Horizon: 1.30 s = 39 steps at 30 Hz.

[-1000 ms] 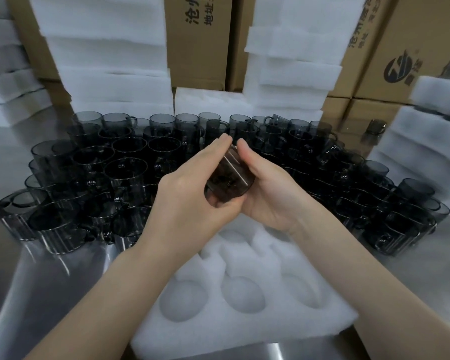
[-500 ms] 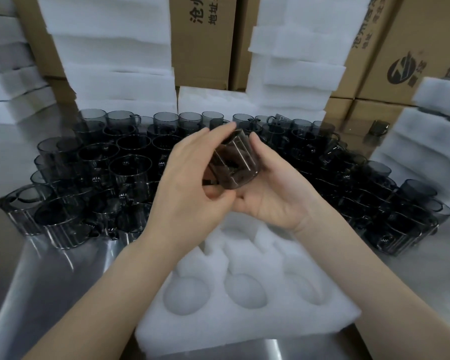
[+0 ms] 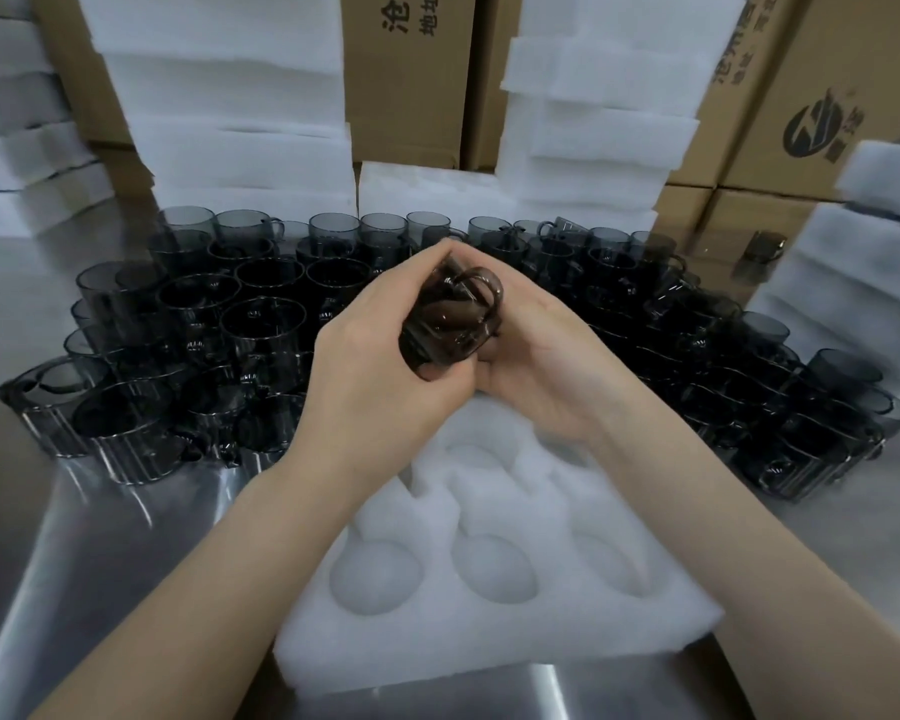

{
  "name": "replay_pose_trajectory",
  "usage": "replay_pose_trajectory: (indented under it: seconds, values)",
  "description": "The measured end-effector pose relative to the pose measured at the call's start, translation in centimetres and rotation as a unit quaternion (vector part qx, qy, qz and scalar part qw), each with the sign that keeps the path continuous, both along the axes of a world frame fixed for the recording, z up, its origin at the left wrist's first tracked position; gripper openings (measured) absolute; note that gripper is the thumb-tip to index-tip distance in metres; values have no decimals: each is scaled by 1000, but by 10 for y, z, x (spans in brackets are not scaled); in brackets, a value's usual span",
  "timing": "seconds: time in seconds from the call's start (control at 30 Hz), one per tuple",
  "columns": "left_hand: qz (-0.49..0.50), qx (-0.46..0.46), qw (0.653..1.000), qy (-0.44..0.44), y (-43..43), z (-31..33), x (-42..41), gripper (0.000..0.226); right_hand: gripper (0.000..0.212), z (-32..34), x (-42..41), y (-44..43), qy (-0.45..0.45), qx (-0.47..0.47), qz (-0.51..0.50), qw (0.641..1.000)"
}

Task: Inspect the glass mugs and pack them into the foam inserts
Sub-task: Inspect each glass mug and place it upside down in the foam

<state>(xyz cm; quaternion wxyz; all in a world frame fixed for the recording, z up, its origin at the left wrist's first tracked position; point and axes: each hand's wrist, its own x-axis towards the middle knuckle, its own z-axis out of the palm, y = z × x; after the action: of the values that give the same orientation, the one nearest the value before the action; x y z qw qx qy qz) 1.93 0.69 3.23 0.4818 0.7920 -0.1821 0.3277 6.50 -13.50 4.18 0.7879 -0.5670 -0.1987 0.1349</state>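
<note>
I observed the left group of mugs (image 3: 204,330) standing upright and crowded together on the steel table (image 3: 74,563), with a foam stack (image 3: 219,96) behind them at the far edge. Left of centre, the left hand (image 3: 370,371) gripped the glass mug (image 3: 448,324), fingers curled over its far side. I recorded the mug as held tilted in the air, above the far edge of the foam insert (image 3: 437,662), handle uppermost. The insert lay on the table at near centre, round pockets facing up. Cardboard boxes (image 3: 406,70) stood far behind. The right hand (image 3: 536,366) cradled the same mug from the right, palm up, fingers curled beneath the glass. Further right, the right group of mugs (image 3: 749,381) stood beside another foam pile (image 3: 863,283).
</note>
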Motion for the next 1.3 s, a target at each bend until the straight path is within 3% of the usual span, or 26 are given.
replay_pose_trajectory:
  seconds: [0.1, 0.23, 0.47, 0.63, 0.8, 0.9, 1.07, 1.3]
  values:
    - [-14, 19, 1000, 15, 1, 0, 0, 72, 37, 0, -2, 1, 19, -14, 8, 1000]
    - [-11, 31, 998, 52, 2, -1, 3, 74, 33, -6, -1, 1, -34, -48, -37, 998]
    - [-58, 44, 997, 2, 3, -4, 3, 77, 32, -1, 3, -1, 30, -4, -58, 998]
    - [-152, 51, 987, -15, 5, -4, 2, 77, 31, 0, 4, -6, 93, 14, 27, 995]
    - [-174, -31, 984, 30, 6, -4, 4, 84, 59, 0, 2, -6, 143, 36, 170, 974]
    - [-127, -55, 989, 48, 6, -4, 7, 87, 57, 0, 2, -7, 115, 41, 131, 984]
    - [-80, -13, 996, 31, 5, -3, 3, 80, 56, 0, 2, -3, 68, 10, 31, 997]
    - [-133, -10, 990, 52, 10, 2, 1, 78, 49, 4, 1, -5, 43, -39, -30, 998]
